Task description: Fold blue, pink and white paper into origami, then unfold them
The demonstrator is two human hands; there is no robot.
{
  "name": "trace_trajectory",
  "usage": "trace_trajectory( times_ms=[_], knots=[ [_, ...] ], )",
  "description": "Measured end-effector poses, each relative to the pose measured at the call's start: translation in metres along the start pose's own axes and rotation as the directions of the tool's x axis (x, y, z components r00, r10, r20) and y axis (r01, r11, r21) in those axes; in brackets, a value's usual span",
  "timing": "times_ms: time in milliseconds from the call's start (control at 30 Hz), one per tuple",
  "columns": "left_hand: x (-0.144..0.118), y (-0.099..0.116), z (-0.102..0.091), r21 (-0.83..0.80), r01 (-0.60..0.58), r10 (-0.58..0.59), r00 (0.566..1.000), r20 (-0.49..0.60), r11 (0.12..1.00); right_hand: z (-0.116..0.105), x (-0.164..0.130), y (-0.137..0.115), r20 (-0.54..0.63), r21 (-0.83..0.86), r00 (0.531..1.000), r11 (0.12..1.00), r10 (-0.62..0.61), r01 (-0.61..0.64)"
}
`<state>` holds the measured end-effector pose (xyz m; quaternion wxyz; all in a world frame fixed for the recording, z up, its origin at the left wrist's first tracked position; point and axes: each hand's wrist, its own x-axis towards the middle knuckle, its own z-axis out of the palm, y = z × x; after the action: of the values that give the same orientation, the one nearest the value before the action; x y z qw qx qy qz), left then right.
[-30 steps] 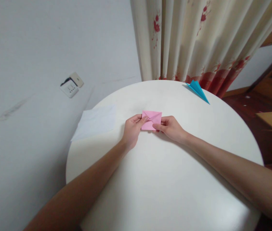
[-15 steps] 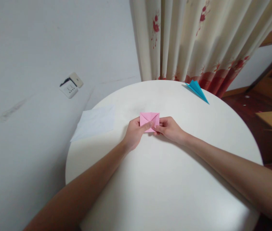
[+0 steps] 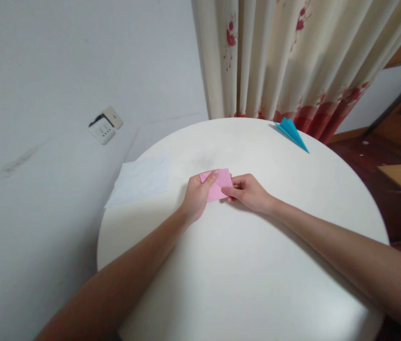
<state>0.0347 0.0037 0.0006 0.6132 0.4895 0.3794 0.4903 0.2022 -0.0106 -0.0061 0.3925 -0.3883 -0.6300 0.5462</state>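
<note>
A folded pink paper [image 3: 218, 187] is pinched at mid-table between the left hand [image 3: 195, 196] and the right hand [image 3: 248, 192], just above the round white table [image 3: 243, 274]. A white sheet [image 3: 139, 180] lies near on the left. A blue paper plane [image 3: 291, 133] rests well apart at the far edge, before the curtain [image 3: 292, 57]. Nothing is obstructing the hands.

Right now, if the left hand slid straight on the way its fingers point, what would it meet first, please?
Beyond the folded pink paper it pinches, the left hand would probably meet the right hand first; depth is unclear.
</note>
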Motion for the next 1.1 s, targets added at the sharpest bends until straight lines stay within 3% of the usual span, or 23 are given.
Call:
trace_trajectory(
  times_ms=[233, 367, 500, 633, 867, 1100],
  knots=[
    [0.0023, 0.0034, 0.0007, -0.088, -0.008, 0.007, 1.000, -0.010, 0.996, -0.0002, 0.0043, -0.0026, -0.212, 0.053, 0.977, 0.999, 0.014, -0.003],
    [0.0016, 0.0032, -0.0006, -0.050, -0.033, 0.034, 0.999, 0.027, 0.998, -0.0022, 0.0061, -0.0023, -0.393, 0.098, 0.919, 0.995, 0.013, 0.027],
    [0.0008, 0.0015, -0.0026, -0.008, 0.025, -0.024, 0.994, 0.110, 1.000, -0.0057, 0.0082, -0.0001, -0.500, 0.075, 0.866, 0.995, -0.017, 0.063],
    [0.0012, -0.0012, -0.0064, 0.025, 0.049, -0.053, 0.986, 0.160, 0.998, -0.0077, 0.0095, 0.0009, -0.522, 0.019, 0.852, 0.998, -0.040, 0.058],
    [0.0015, -0.0008, -0.0078, 0.045, 0.067, -0.073, 0.986, 0.153, 0.997, -0.0077, 0.0090, -0.0007, -0.513, 0.021, 0.857, 0.998, -0.046, 0.066],
    [0.0016, 0.0008, -0.0061, 0.034, 0.030, -0.033, 0.996, 0.089, 0.999, -0.0062, 0.0074, -0.0021, -0.441, 0.096, 0.897, 0.994, -0.001, 0.048]
  ],
)
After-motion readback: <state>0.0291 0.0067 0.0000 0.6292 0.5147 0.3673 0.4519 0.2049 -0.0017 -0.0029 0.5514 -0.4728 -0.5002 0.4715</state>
